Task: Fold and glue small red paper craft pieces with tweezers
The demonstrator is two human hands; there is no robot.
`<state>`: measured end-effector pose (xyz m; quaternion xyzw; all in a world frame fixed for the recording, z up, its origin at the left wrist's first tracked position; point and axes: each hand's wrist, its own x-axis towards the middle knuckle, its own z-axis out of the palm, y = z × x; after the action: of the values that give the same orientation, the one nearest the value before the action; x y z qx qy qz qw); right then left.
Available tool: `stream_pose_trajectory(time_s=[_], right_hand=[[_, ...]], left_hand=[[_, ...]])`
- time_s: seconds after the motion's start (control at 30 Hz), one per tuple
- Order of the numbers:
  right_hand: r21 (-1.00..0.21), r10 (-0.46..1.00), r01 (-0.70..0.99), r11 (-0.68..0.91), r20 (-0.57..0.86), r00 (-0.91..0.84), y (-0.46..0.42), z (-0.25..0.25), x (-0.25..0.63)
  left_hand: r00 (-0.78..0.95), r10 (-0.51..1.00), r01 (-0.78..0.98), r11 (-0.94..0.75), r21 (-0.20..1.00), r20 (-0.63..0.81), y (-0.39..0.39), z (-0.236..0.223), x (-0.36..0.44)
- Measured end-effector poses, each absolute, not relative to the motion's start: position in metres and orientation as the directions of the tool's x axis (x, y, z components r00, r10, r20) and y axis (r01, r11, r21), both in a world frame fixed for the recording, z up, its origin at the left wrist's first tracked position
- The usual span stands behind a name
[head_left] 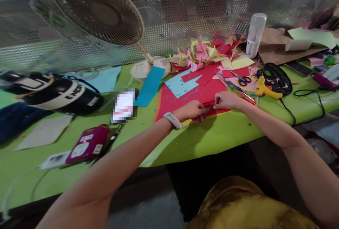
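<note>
My left hand, a white band on its wrist, is closed with its fingertips on a small red paper piece. Pinching the same piece from the other side is my right hand, resting low at the sheet's edge. Beneath both hands lies a large red paper sheet, scattered with tiny blue bits. On that sheet are a light blue paper and loose red strips. Beyond my right hand lie scissors and a tool with a red handle.
A fan stands at the back left. Left of me are a large black bottle, a purple power strip and a blue strip. Rightward lie a yellow glue gun with a cord, and a spray bottle.
</note>
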<state>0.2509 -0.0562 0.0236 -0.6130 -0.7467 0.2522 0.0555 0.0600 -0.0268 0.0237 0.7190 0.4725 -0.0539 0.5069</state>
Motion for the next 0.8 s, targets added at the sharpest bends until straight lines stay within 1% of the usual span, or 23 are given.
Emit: stream_pose_trajectory(time_s=[0.3, 0.5, 0.57, 0.7, 0.8], right_hand=[[-0.456, 0.943, 0.885, 0.094, -0.243, -0.226, -0.059, 0.03, 0.249], [-0.441, 0.949, 0.892, 0.097, -0.229, -0.216, -0.061, 0.03, 0.248], [-0.44, 0.957, 0.89, 0.123, -0.186, -0.224, -0.061, 0.028, 0.25], [-0.445, 0.977, 0.878, 0.175, -0.029, -0.21, -0.061, 0.027, 0.254], [-0.355, 0.984, 0.918, 0.177, 0.078, -0.159, -0.063, 0.026, 0.258]], left_hand=[[0.529, 0.587, 0.768, -0.025, 0.64, -0.613, -0.019, 0.026, 0.039], [0.472, 0.616, 0.801, 0.002, 0.599, -0.631, -0.026, 0.031, 0.01], [0.464, 0.648, 0.788, 0.009, 0.615, -0.604, -0.029, 0.036, 0.007], [0.471, 0.728, 0.691, 0.048, 0.721, -0.499, -0.03, 0.052, 0.012], [0.462, 0.812, 0.596, 0.014, 0.803, -0.357, -0.028, 0.058, 0.024]])
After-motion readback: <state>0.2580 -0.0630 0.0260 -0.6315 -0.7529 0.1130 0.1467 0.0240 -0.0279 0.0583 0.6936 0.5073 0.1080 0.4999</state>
